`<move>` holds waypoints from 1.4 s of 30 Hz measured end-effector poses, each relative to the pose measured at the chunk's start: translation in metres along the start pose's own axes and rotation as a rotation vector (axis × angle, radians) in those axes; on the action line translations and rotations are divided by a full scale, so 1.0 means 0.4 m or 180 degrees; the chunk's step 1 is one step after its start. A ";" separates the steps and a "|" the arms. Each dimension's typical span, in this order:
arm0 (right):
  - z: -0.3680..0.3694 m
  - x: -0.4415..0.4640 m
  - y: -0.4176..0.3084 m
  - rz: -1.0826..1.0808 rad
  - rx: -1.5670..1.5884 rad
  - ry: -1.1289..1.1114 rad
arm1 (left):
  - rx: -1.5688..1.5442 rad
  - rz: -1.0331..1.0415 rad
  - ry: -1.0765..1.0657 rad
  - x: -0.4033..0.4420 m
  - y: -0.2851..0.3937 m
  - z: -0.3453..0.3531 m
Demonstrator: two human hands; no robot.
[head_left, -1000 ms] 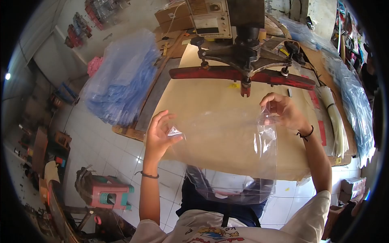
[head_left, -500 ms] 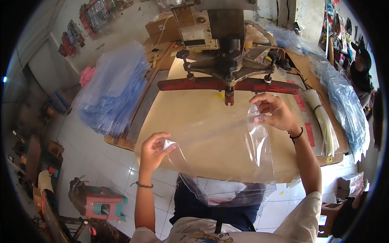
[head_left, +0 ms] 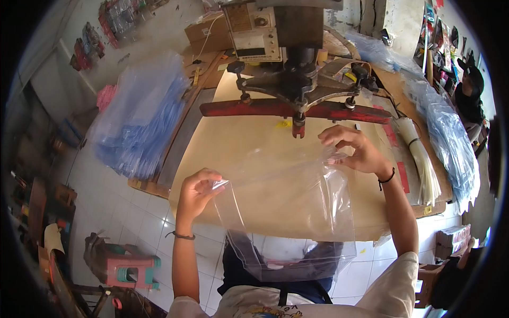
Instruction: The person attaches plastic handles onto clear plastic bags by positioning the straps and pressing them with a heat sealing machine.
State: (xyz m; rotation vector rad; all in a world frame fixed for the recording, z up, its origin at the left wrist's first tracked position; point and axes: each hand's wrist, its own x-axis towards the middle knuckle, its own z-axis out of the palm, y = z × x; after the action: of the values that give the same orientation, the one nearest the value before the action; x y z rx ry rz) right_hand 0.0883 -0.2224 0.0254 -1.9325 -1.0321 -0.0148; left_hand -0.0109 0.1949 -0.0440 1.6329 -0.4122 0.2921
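A clear plastic bag [head_left: 281,212] hangs between my two hands, its lower part reaching past the table's front edge in front of my body. My left hand [head_left: 197,193] pinches its upper left corner between thumb and fingers. At the upper right corner, my right hand [head_left: 355,151] grips the plastic, with the fingers curled over it. Just beyond the bag is a press machine with a red bar [head_left: 339,111] held under a dark metal bracket [head_left: 299,85]. Tan sheeting [head_left: 212,148] covers the worktable below the bag.
A stack of bluish plastic sheets [head_left: 140,116] lies at the table's left. On the right are a bundle of pale strips [head_left: 421,159] and more clear plastic [head_left: 445,132]. A pink and green stool [head_left: 130,267] stands on the floor at left. Another person [head_left: 469,87] is at far right.
My right hand has shifted slightly left and down, its fingers bending more over the bag's corner. The bag's right side has spread out wider. My left hand keeps its pinch.
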 end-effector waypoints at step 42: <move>-0.014 -0.013 0.006 0.0500 -0.0348 -0.0435 | 0.1972 0.0363 -0.0418 0.021 0.057 0.060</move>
State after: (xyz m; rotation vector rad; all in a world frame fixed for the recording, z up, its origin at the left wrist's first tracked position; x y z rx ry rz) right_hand 0.0888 -0.2303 0.0249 -2.1337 -0.9824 0.1542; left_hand -0.0146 0.1686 -0.0225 2.2465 -0.5505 0.4281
